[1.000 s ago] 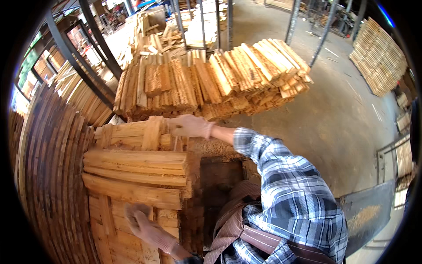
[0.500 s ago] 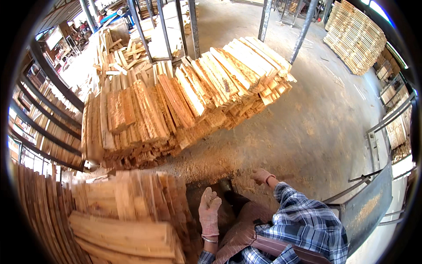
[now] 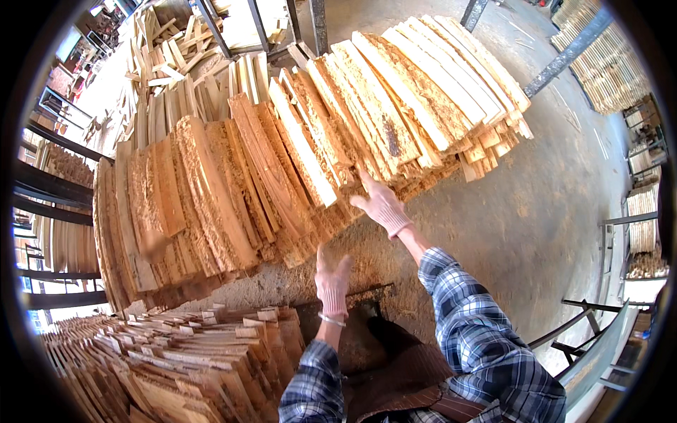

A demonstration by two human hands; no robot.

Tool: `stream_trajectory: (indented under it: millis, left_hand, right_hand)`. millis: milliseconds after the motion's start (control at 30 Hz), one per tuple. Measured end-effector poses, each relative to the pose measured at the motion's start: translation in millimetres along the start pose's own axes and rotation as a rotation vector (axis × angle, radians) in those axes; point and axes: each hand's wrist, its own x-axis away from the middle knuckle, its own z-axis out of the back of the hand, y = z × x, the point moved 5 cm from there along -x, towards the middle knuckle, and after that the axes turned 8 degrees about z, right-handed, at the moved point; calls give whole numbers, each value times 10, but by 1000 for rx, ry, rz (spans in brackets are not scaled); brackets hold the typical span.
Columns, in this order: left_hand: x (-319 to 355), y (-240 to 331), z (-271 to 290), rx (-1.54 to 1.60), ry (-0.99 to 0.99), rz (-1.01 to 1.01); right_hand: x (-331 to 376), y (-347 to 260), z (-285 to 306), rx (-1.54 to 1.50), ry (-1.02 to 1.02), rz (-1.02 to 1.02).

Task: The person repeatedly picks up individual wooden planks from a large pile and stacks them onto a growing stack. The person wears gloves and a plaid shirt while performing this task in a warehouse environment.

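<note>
A large stack of rough wooden slats (image 3: 275, 169), strewn with sawdust, stretches across the view in front of me. My right hand (image 3: 382, 206), in a pale pinkish knit glove, reaches to the stack's near edge. Its fingers are apart, and the foremost fingertip is at the slat ends; whether it touches them I cannot tell. Lower and to the left, my left hand (image 3: 332, 283), gloved alike, hovers over the floor short of the stack. Its fingers are stretched out and it holds nothing.
A second pile of thin boards (image 3: 204, 359) stands close at my lower left. Loose offcuts (image 3: 169, 53) lie heaped behind the stack. Metal posts (image 3: 570, 51) rise beyond it. At the right is a metal-framed panel (image 3: 596, 359). Sawdust covers part of the concrete floor (image 3: 479, 247).
Both hands have moved forward toward the large stack, the right one up to its edge. My view has shifted, so the stack appears larger and nearer.
</note>
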Motion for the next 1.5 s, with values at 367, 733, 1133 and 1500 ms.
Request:
stream_trajectory:
  millis: [367, 733, 1133, 1500]
  left_hand:
    - [-1784, 863, -1024, -1005, 383, 76]
    - [-1665, 693, -400, 172, 71, 172]
    - [-2053, 420, -224, 324, 87, 346]
    - [-1987, 380, 37, 551, -131, 103]
  right_hand:
    - [-1451, -51, -133, 568, -171, -67]
    - [-1080, 212, -167, -7, -41, 34]
    - [-894, -714, -536, 1585, -323, 606]
    - [-48, 260, -619, -473, 56, -445]
